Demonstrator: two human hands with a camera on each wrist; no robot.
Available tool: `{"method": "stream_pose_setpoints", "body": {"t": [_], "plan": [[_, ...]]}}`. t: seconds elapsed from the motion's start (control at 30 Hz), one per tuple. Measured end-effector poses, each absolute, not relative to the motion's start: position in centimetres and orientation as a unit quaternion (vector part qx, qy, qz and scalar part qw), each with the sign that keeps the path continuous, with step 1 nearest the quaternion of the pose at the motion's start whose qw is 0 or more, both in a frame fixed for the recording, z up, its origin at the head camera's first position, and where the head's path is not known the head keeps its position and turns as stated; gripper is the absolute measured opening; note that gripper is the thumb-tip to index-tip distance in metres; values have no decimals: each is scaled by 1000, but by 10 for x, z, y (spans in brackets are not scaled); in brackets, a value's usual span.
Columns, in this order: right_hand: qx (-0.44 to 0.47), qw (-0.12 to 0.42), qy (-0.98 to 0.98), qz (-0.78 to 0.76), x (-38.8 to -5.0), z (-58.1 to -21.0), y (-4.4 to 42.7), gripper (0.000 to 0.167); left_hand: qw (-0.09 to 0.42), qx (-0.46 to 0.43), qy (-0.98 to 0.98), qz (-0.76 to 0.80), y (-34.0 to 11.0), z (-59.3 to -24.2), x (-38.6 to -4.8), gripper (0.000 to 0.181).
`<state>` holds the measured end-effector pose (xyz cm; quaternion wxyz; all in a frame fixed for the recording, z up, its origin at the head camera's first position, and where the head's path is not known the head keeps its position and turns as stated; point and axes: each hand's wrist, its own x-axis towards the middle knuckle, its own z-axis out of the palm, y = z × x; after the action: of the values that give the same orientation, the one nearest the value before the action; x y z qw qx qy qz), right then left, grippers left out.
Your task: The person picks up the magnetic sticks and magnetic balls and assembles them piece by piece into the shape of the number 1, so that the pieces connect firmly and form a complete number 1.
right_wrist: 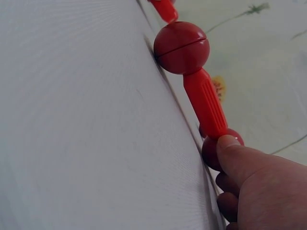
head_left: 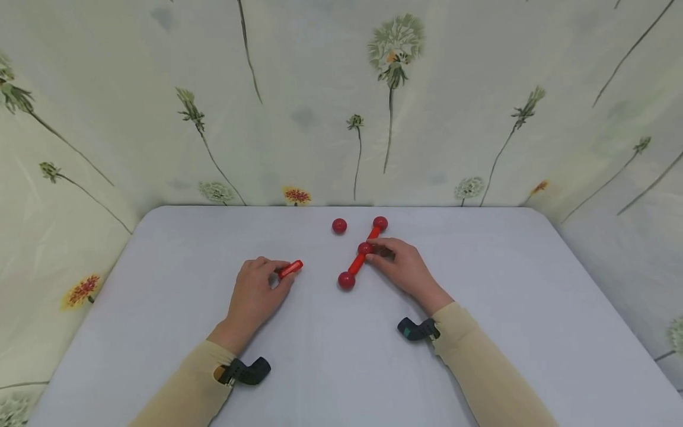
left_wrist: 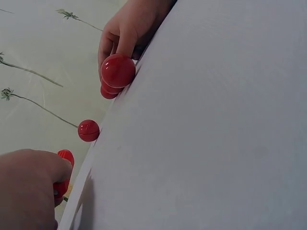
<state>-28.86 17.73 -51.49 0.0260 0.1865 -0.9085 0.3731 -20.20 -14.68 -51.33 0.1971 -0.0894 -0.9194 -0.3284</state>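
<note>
My right hand (head_left: pixel 401 264) pinches the middle red ball (head_left: pixel 365 248) of a straight chain of balls and red rods lying on the table. From that ball one red rod (head_left: pixel 357 264) runs toward me to the near ball (head_left: pixel 347 280); another rod (head_left: pixel 374 233) leads away to the far ball (head_left: pixel 380 223). In the right wrist view the thumb (right_wrist: pixel 229 143) lies over the middle ball where the rod meets it. To the left, my left hand (head_left: pixel 258 295) pinches a separate short red rod (head_left: pixel 290 269) between thumb and fingers, apart from the chain.
A loose red ball (head_left: pixel 339 226) sits near the table's back edge, left of the chain's far end. The white table (head_left: pixel 320 367) meets a flower-printed cloth (head_left: pixel 309 118) behind and at both sides. Dark cameras (head_left: pixel 251 371) are strapped to both wrists.
</note>
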Motion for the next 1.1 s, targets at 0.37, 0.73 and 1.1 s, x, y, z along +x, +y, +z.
{"method": "stream_pose_setpoints", "body": {"t": [0.37, 0.73, 1.1], "plan": [[191, 28, -910, 368, -289, -514, 177, 37, 191, -94, -916, -341, -141, -513, -197, 22], [186, 28, -910, 370, -288, -515, 177, 37, 168, -86, -922, -338, -132, -515, -193, 24], [185, 24, -909, 372, -287, -514, 177, 38, 140, -89, -923, -346, -122, -512, -186, 23]]}}
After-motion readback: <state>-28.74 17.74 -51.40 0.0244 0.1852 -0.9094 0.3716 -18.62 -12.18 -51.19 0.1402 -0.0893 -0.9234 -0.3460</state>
